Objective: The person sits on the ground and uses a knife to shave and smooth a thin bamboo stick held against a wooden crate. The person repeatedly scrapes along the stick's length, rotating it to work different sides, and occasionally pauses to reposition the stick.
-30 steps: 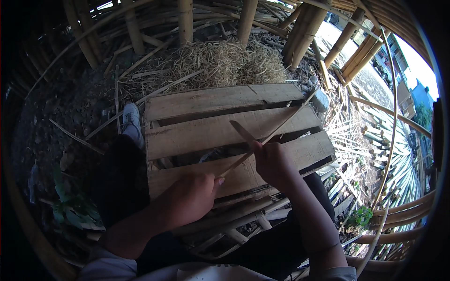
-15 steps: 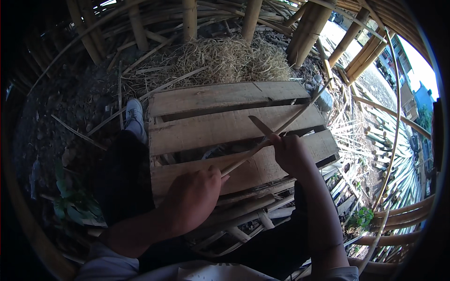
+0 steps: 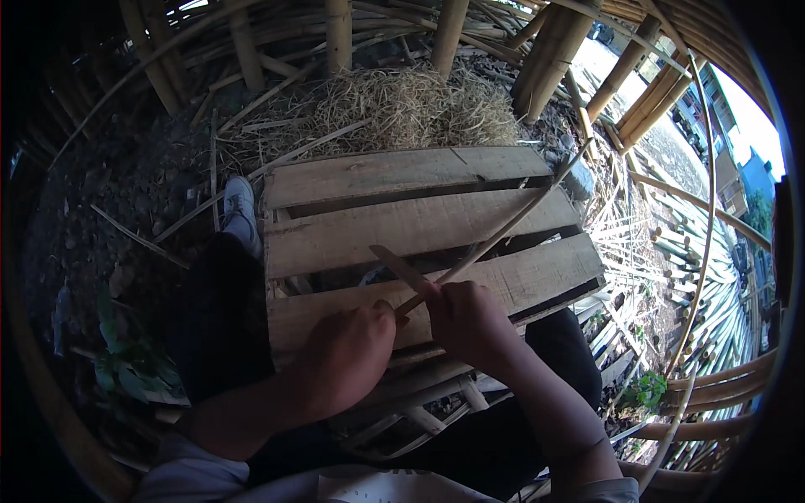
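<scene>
My left hand (image 3: 352, 348) is closed around the near end of a long, thin bamboo strip (image 3: 518, 220). The strip slants up and away to the right over a slatted wooden pallet (image 3: 360, 239), past its far right corner. Close beside the left hand, my right hand (image 3: 465, 323) is closed on a knife (image 3: 397, 267). Its blade points up and to the left and lies across the strip; the fist hides the handle. I cannot tell how deep the edge sits in the bamboo.
Beyond the pallet lies a heap of pale shavings (image 3: 419, 109) among upright bamboo posts (image 3: 340, 38). My shoe (image 3: 239, 201) rests left of the pallet. Many cut bamboo poles (image 3: 700, 277) lie on the sunlit ground at right. A small green plant (image 3: 126, 360) grows at lower left.
My right hand has moved down and left along the strip with the knife, coming close to my left hand. The left hand stays nearly where it was.
</scene>
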